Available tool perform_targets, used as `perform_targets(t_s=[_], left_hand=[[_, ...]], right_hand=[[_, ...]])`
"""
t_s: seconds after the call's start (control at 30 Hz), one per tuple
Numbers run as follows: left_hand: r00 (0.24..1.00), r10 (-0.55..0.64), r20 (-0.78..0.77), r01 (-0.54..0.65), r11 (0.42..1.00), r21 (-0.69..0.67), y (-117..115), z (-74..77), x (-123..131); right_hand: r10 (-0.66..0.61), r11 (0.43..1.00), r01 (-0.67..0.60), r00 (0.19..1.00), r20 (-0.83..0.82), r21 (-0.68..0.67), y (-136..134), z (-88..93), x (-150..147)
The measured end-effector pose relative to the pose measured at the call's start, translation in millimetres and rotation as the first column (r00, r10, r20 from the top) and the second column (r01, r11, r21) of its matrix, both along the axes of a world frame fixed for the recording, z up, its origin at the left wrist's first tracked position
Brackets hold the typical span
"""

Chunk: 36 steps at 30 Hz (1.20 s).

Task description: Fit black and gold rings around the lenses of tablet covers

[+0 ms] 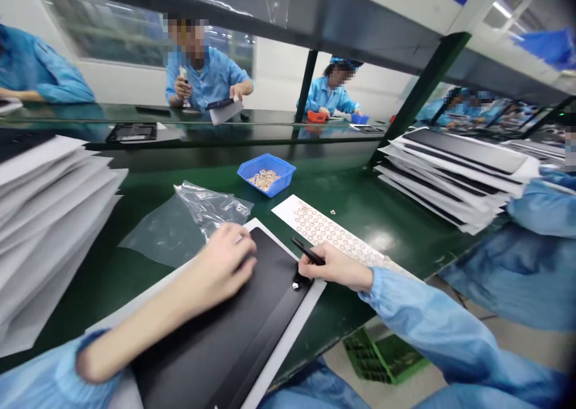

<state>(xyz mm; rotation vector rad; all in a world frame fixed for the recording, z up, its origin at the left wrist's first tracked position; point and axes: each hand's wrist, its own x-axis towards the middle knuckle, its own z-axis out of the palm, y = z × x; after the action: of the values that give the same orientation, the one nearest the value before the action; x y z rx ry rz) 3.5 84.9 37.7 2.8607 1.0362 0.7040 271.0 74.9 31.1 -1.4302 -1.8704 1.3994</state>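
A dark flat panel (252, 313) lies on a white sheet (279, 361) in front of me. My left hand (231, 259) is over its far left part, slightly blurred, fingers loosely bent and apart with nothing in them. Closed around a slim black pen-like tool (308, 252) is my right hand (330, 265), at the panel's far right corner. Just below those fingers, a shiny round spot (296, 286) shows on the panel. The tool's lower end is hidden by the hand. A white strip with rows of small rings (333, 232) lies beyond my right hand.
A blue bin (266, 175) holds many small rings, with a clear plastic bag (193, 217) near it. Stacked sheets and panels stand at left (54, 229) and right (454, 175). A green crate (382, 355) sits below the table edge. Co-workers sit opposite and at right.
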Motion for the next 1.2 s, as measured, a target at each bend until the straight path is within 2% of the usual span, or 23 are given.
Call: perform_targets(t_s=[0.07,0.17,0.27,0.43,0.7,0.9,1.2], left_hand=[[0.987,-0.16,-0.012,0.157,0.977,-0.142,-20.8,-9.8,26.0],[0.975,-0.223,0.005,0.218,0.945,-0.246,-33.2,-22.0,42.8],[0.977,-0.21,0.03,0.21,0.937,-0.279,-31.1,-28.3,43.9],[0.98,-0.194,0.037,0.196,0.936,-0.291,-28.2,-30.6,43.3],[0.981,-0.191,0.016,0.187,0.938,-0.292,-29.3,-31.5,45.0],[0.983,-0.186,0.002,0.177,0.932,-0.317,-29.0,-30.0,45.6],[0.985,-0.171,-0.008,0.16,0.936,-0.315,-31.1,-29.1,45.7]], right_hand=[[-0.061,0.997,0.061,0.998,-0.018,0.038,-8.2,-8.2,3.2],[-0.126,0.99,0.127,0.992,-0.022,0.067,-12.3,-14.1,3.9],[-0.144,0.987,0.146,0.989,-0.031,0.073,-14.2,-17.6,4.2],[-0.165,0.985,0.169,0.981,-0.098,0.027,-15.1,-22.9,4.5],[-0.159,0.987,0.16,0.987,-0.024,0.027,-13.4,-24.8,2.9],[-0.151,0.982,0.144,0.987,0.05,0.119,-15.9,-22.4,0.6],[-0.136,0.982,0.124,0.988,0.076,0.144,-16.0,-25.8,2.2]])
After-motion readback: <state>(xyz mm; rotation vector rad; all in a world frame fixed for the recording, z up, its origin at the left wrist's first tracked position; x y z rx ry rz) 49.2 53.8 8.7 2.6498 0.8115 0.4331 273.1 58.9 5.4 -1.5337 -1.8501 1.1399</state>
